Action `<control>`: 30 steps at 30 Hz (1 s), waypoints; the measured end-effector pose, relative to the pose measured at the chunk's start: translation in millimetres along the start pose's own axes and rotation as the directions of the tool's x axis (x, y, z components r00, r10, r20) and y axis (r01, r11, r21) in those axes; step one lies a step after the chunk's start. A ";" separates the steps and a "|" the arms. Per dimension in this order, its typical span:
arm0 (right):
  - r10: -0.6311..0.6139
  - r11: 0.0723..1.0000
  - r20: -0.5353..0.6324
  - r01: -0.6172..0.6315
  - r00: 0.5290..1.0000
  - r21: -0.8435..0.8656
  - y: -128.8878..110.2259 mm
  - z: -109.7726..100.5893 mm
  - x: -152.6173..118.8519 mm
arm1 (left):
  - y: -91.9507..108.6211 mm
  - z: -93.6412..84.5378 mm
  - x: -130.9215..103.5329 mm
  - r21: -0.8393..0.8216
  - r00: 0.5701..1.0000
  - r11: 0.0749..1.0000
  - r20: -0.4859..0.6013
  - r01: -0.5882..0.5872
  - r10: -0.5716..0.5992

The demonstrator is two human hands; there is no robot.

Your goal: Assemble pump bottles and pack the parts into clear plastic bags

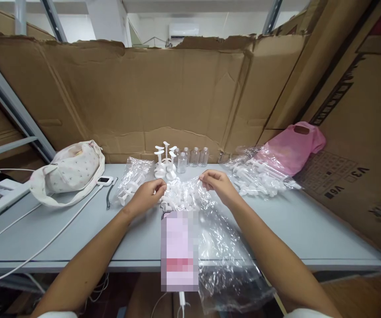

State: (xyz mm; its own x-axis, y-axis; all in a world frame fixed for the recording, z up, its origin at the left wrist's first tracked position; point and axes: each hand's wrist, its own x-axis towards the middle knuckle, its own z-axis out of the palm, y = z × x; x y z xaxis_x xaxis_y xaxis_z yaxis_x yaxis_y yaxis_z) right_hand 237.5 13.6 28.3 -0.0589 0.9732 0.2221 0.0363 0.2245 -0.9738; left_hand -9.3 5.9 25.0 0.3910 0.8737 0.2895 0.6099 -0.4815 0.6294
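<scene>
My right hand (216,182) pinches the edge of a large clear plastic bag (225,251), which spreads over the table and hangs past its front edge. Curled fingers close my left hand (148,194) beside a pile of small white plastic parts (179,194); whatever sits in that pinch is too small to make out. Behind the pile, several white pump heads (165,159) stand upright. Several clear empty bottles (195,157) are grouped to their right. Beside my left hand lies another clear bag (135,174) with white parts in it.
A filled clear bag (260,176) and a pink plastic bag (293,148) lie at the right. On the left are a white cloth bag (73,170), a small white device (104,180) with a cable, and a power strip (5,201). Cardboard (150,92) walls the back. A blurred-out upright object (177,247) stands in front.
</scene>
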 end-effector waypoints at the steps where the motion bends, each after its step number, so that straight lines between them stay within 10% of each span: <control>1: 0.005 1.000 -0.004 -0.005 1.000 0.006 -0.3 -2.1 1.1 | 0.2 -0.5 0.2 0.009 1.000 1.000 -0.005 0.005 -0.005; 8: 0.022 1.000 -0.016 -0.022 1.000 0.001 -3.4 2.0 -1.2 | 0.6 -0.3 -0.3 -0.036 0.999 0.999 -0.046 0.019 -0.020; 15: -0.004 0.998 -0.044 0.006 0.999 0.064 2.0 2.0 -0.3 | -1.1 3.3 2.9 -0.506 0.997 0.860 -0.006 0.067 -0.081; 30: 0.011 0.996 0.035 -0.014 0.999 0.090 -0.1 7.4 -4.7 | 3.4 -0.6 3.3 -0.509 0.967 0.858 -0.175 0.072 -0.185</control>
State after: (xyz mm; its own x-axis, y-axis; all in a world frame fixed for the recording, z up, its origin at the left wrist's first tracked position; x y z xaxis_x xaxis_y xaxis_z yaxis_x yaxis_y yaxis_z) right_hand 230.4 8.7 27.0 -0.0932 0.9734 0.2094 -0.0525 0.2052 -0.9773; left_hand -6.4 7.2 28.5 0.1446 0.9462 0.2894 0.2007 -0.3144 0.9278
